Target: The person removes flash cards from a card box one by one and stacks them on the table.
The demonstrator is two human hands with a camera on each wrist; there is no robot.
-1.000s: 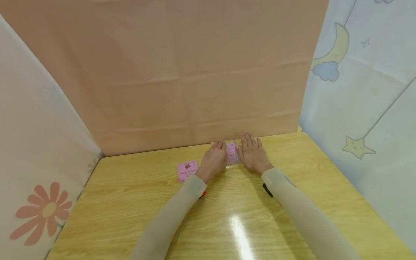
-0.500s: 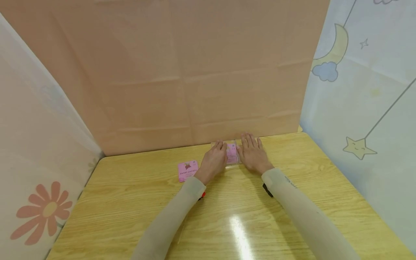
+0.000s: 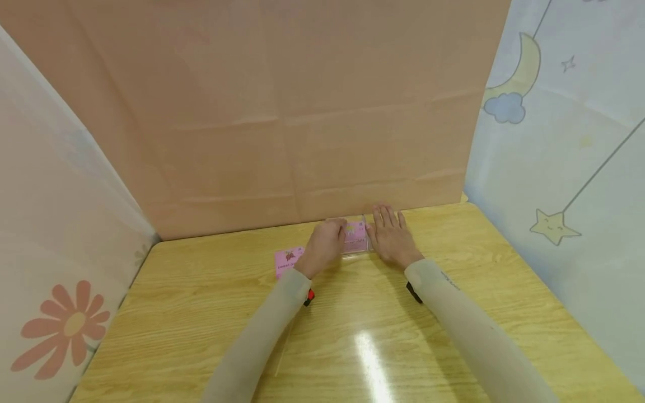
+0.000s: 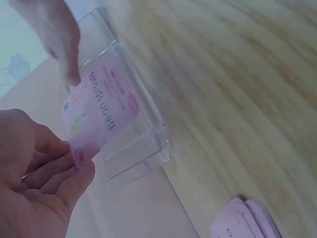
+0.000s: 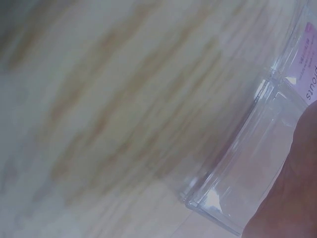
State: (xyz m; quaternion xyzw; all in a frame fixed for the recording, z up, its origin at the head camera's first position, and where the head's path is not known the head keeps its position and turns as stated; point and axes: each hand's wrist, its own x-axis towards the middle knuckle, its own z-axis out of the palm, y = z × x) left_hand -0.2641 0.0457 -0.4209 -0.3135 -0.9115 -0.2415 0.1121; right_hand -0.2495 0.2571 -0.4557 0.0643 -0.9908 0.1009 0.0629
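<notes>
My left hand (image 3: 323, 246) pinches a pink card (image 4: 101, 104) printed "bean sprouts" at its corner with a small hole, between thumb and fingers in the left wrist view. The card lies tilted over a clear plastic box (image 4: 159, 141), partly within its walls. To the right, my right hand (image 3: 393, 238) lies with straight fingers against the box's right end, the thumb near the card. In the right wrist view the box's clear edge (image 5: 233, 153) shows beside part of that hand, and the card's print shows through at the side.
A small stack of pink cards (image 4: 242, 223), the top one reading "sweet p...", lies left of my left hand on the wooden table (image 3: 201, 313). The brown backdrop (image 3: 227, 140) rises right behind the box. Patterned cloths hang at both sides.
My left hand has shifted a little to the left and turned, uncovering more of the card in the box. The right hand has stayed where it was.
</notes>
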